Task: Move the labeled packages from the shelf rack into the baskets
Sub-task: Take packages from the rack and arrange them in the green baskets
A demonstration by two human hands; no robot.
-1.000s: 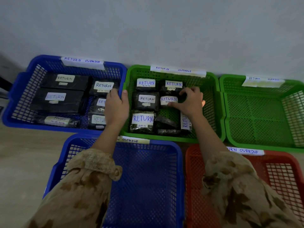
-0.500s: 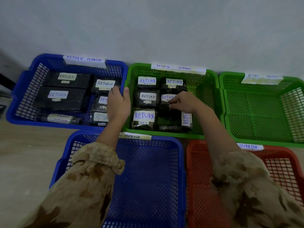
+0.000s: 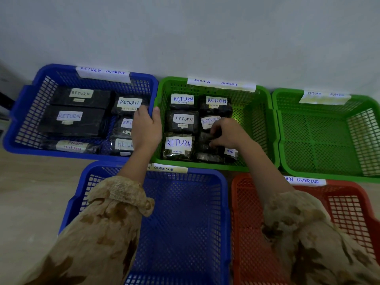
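Note:
Several black packages with white RETURN labels lie in the middle green basket (image 3: 255,128) and in the far-left blue basket (image 3: 26,112). My left hand (image 3: 147,128) grips the rim where these two baskets meet, thumb on the green side and fingers over the blue rim. My right hand (image 3: 226,134) is inside the green basket, its curled fingers pinching a dark package (image 3: 205,138) in the lower right column. A big-lettered RETURN package (image 3: 178,145) lies just left of it. The shelf rack is out of sight.
A green basket (image 3: 329,140) with nothing in it stands at the right, and a blue basket (image 3: 185,223) and a red basket (image 3: 345,206) stand nearest me. Each carries a RETURN OVERDUE paper strip. A pale wall rises behind; bare floor shows at the left.
My right hand has slid from the upper packages toward me and curled onto the dark package lower in the green basket. My left hand stays on the rim.

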